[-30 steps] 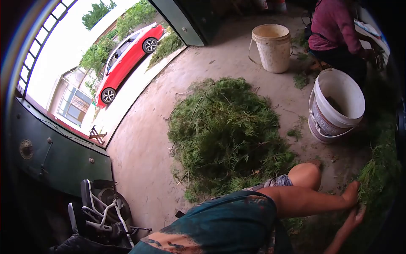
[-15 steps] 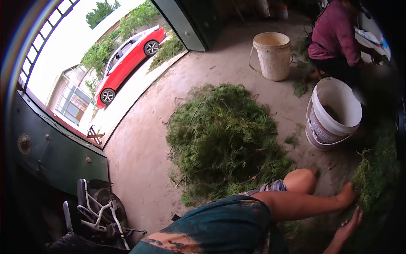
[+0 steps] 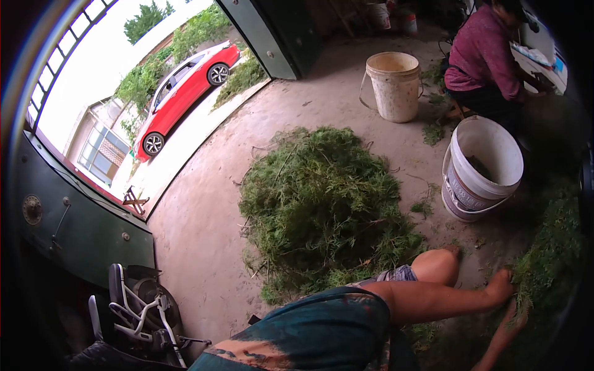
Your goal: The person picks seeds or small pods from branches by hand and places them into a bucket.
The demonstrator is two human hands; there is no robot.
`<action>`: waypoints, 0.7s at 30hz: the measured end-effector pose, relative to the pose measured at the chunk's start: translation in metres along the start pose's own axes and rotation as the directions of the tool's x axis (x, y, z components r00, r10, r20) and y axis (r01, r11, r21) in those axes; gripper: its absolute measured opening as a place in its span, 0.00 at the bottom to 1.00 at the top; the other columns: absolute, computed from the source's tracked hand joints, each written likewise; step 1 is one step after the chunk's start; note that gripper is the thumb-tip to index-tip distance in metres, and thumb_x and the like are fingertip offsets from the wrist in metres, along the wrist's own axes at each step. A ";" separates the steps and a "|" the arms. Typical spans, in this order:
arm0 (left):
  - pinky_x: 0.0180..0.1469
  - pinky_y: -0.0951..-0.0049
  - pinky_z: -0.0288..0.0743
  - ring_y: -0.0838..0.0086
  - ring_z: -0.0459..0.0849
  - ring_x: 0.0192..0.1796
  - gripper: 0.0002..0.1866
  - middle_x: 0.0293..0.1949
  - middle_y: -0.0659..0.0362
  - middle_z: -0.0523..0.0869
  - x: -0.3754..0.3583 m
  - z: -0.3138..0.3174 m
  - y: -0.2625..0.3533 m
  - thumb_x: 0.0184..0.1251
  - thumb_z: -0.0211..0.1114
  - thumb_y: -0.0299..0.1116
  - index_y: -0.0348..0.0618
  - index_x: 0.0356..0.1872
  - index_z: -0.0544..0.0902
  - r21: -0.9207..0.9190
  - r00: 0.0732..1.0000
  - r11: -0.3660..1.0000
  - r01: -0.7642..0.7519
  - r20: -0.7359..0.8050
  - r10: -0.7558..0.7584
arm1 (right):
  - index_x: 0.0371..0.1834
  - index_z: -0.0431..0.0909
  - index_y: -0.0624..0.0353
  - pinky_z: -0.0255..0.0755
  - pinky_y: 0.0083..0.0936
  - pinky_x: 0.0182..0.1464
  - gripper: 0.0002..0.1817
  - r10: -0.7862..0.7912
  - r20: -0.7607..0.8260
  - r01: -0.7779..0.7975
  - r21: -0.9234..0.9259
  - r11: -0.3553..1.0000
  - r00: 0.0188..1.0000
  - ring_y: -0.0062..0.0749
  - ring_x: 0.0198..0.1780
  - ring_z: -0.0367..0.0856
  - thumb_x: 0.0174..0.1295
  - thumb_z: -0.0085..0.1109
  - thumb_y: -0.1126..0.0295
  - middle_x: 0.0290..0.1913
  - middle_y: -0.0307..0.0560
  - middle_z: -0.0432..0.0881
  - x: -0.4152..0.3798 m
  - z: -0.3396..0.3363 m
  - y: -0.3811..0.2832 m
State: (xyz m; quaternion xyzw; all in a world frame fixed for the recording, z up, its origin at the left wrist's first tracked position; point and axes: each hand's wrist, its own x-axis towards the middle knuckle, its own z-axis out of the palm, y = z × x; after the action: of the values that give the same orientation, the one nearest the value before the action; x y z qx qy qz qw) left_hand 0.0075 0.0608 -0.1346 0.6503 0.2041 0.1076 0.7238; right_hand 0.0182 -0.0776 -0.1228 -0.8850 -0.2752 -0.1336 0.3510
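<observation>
Green sprigs (image 3: 547, 260) at right: both hands now together against them; grip unclear.

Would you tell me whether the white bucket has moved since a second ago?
No. The white bucket keeps its spot beside the green pile and below the cream bucket; only the view shifted.

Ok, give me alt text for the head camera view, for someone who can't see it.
Both of the person's hands, left hand and right hand, reach into green cuttings at the lower right. A large heap of greenery lies on the concrete floor, beside a white bucket and a cream bucket. Another person crouches behind, and a red car stands outside.
</observation>
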 end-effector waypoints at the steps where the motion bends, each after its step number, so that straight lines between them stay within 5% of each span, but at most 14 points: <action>1: 0.42 0.58 0.71 0.50 0.79 0.41 0.10 0.34 0.39 0.79 -0.001 0.000 0.002 0.48 0.61 0.28 0.33 0.31 0.77 0.006 0.998 0.999 0.052 -0.032 -0.052 | 0.53 0.69 0.67 0.67 0.29 0.48 0.18 0.085 0.066 -0.092 0.107 0.990 0.994 0.38 0.47 0.74 0.63 0.50 0.68 0.46 0.53 0.76 0.003 -0.006 -0.013; 6: 0.42 0.57 0.71 0.49 0.79 0.40 0.08 0.32 0.40 0.79 -0.013 -0.007 0.021 0.47 0.60 0.27 0.33 0.29 0.77 0.018 1.000 1.000 -0.007 -0.008 0.007 | 0.52 0.69 0.69 0.66 0.32 0.54 0.16 0.146 0.159 -0.185 0.264 0.947 0.976 0.40 0.50 0.73 0.64 0.47 0.71 0.48 0.56 0.75 0.003 -0.010 -0.001; 9: 0.41 0.58 0.71 0.47 0.78 0.40 0.09 0.32 0.39 0.79 -0.019 -0.008 0.026 0.46 0.60 0.26 0.32 0.29 0.77 0.123 0.996 0.989 -0.087 -0.007 0.089 | 0.52 0.68 0.69 0.64 0.33 0.55 0.16 0.107 0.136 -0.131 0.184 0.974 0.985 0.41 0.50 0.73 0.63 0.46 0.74 0.48 0.56 0.75 0.001 -0.012 0.001; 11: 0.40 0.58 0.71 0.47 0.78 0.40 0.10 0.32 0.39 0.79 -0.020 -0.007 0.023 0.45 0.60 0.26 0.32 0.29 0.77 0.195 0.991 0.972 -0.132 0.021 0.130 | 0.52 0.67 0.70 0.63 0.32 0.56 0.17 0.232 0.185 -0.242 0.033 0.970 0.955 0.39 0.51 0.72 0.60 0.46 0.76 0.49 0.55 0.74 0.001 -0.015 -0.010; 13: 0.38 0.56 0.71 0.45 0.78 0.38 0.09 0.31 0.40 0.79 -0.016 -0.004 0.013 0.46 0.60 0.26 0.31 0.28 0.76 0.229 0.955 0.929 -0.292 0.009 0.298 | 0.53 0.67 0.70 0.62 0.31 0.57 0.17 0.243 0.195 -0.257 0.051 0.965 0.950 0.38 0.52 0.72 0.59 0.46 0.77 0.49 0.55 0.74 0.002 -0.019 -0.034; 16: 0.39 0.59 0.72 0.48 0.79 0.39 0.09 0.31 0.40 0.78 -0.016 -0.007 0.018 0.46 0.61 0.26 0.31 0.28 0.76 0.171 0.969 0.957 -0.234 0.120 0.216 | 0.53 0.66 0.69 0.61 0.30 0.57 0.18 0.289 0.210 -0.318 0.119 0.941 0.934 0.36 0.52 0.72 0.58 0.47 0.78 0.50 0.55 0.73 0.003 -0.021 -0.041; 21: 0.41 0.62 0.72 0.56 0.81 0.39 0.10 0.32 0.41 0.80 -0.017 -0.001 0.011 0.47 0.60 0.26 0.33 0.32 0.77 0.110 0.986 0.980 -0.163 0.062 0.157 | 0.53 0.66 0.68 0.63 0.30 0.57 0.18 0.251 0.184 -0.294 0.268 0.917 0.950 0.35 0.52 0.72 0.58 0.46 0.78 0.50 0.55 0.73 0.000 -0.017 -0.004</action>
State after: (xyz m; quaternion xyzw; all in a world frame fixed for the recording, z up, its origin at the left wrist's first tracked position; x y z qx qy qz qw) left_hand -0.0068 0.0564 -0.1209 0.7077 0.1378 0.1360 0.6794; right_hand 0.0150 -0.0868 -0.1089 -0.8604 -0.1908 0.0238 0.4720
